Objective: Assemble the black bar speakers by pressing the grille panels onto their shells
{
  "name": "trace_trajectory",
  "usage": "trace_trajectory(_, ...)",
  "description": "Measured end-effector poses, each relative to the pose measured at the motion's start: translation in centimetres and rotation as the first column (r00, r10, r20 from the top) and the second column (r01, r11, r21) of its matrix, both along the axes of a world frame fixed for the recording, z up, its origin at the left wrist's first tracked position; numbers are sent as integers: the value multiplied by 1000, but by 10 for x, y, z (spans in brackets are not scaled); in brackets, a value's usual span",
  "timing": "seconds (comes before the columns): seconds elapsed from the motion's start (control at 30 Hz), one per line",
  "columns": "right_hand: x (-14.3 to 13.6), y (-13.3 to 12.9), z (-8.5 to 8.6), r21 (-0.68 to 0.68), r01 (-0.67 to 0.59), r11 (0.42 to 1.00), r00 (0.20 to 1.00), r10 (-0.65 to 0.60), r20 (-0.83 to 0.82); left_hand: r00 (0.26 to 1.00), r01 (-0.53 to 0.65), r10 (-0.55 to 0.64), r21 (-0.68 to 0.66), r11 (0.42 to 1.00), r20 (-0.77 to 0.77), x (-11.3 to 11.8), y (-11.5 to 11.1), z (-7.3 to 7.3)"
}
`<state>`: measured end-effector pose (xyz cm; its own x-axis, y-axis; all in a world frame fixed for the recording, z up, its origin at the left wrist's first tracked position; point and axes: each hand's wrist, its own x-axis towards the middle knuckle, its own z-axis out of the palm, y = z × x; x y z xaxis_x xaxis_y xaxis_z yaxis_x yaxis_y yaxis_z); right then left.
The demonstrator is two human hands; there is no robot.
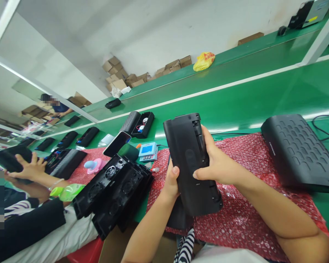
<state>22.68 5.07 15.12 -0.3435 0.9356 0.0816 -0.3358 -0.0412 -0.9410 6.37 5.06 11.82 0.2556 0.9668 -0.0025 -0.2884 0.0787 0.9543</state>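
The person grips the black casing [182, 149] with both hands, tilted above the red bubble wrap [233, 219]. It lies between the hands: the left hand [173, 182] is closed on its left edge, thumb against that side, while the right hand [215, 159] clasps the right edge, thumb flat on the face and fingers largely hidden behind. Beneath the casing a second dark part [178, 215] shows. Black shells [106, 188] are stacked left of the left hand; a speaker [298, 149] sits well apart, beyond the right forearm.
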Motion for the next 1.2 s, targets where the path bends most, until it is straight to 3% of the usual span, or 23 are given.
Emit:
trace_trajectory(0.3, 2, -1, 0, 57, -6, 998, 999, 4, 48, 998, -4, 6, -26, 1000, 65, 3, -4, 5)
trace_trajectory(0.4, 6, -2, 2, 154, -6, 988, 995, -10, 103, 992, -6, 17, -90, 996, 123, 2, -8, 7)
trace_trajectory(0.5, 8, -7, 4, 284, 44, 958, 957, -122, 262, 985, -15, 47, -189, 982, 166, -2, -9, 9)
trace_trajectory(0.6, 3, -12, 5, 416, 116, 902, 861, -300, 411, 981, -141, 150, -83, 987, 123, -4, -4, 16)
trace_trajectory(0.67, -1, -10, 5, 423, 141, 895, 842, -333, 424, 976, -211, 208, 46, 976, 63, -5, -2, 23)
trace_trajectory(0.77, -1, 7, -2, 326, 149, 934, 917, -254, 307, 982, -171, 179, 116, 978, -61, -7, -9, 34)
trace_trajectory(0.83, 5, 27, -13, 186, 78, 979, 991, -97, 93, 980, -111, 132, 140, 984, -148, -10, -17, 42)
trace_trajectory(0.9, 14, 46, -30, -8, -78, 997, 980, 75, -184, 971, -56, 103, 211, 976, -216, -17, -24, 47)
trace_trajectory(0.97, 21, 60, -51, -152, -195, 969, 925, 131, -357, 960, 3, 79, 294, 956, -267, -27, -26, 45)
trace_trajectory(1.07, 23, 67, -79, -214, -217, 953, 911, 118, -395, 874, 23, 130, 306, 952, -469, -47, -20, 25)
trace_trajectory(1.13, 22, 69, -91, -210, -204, 956, 906, 104, -411, 708, -23, 193, 250, 968, -680, -60, -14, 2)
trace_trajectory(1.2, 24, 76, -95, -205, -145, 968, 910, 49, -412, 530, -37, 175, 184, 982, -829, -71, -10, -20)
